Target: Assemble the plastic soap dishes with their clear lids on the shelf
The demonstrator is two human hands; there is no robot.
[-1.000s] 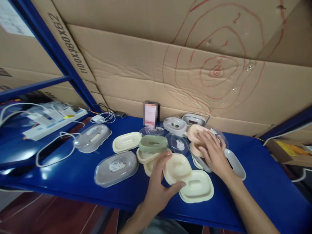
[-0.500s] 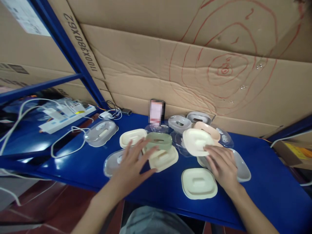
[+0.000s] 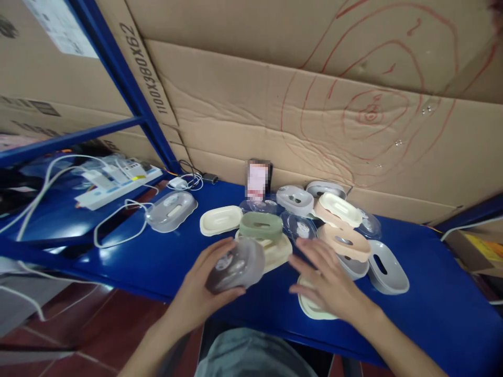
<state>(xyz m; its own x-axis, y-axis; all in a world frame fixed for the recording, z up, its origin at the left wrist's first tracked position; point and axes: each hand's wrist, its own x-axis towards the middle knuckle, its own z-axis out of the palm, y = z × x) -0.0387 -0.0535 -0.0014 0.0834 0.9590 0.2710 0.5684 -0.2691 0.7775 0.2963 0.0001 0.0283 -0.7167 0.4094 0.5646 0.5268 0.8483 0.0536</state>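
While left fingers [image 3: 221, 299] hold one container [image 3: 241, 265], a peach dish [image 3: 326, 215] bears a tray [image 3: 341, 209].

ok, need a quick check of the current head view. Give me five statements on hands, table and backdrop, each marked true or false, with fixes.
1. The left hand holds a glossy grey piece. True.
2. The right hand is closed around the green dish. False: its fingers are spread over a cream piece, and the green dish stands apart from them.
3. The table is red. False: it is blue.
4. Red rings are drawn on the cardboard. True.
5. The white power strip lies at the picture's right side. False: it lies at the left.
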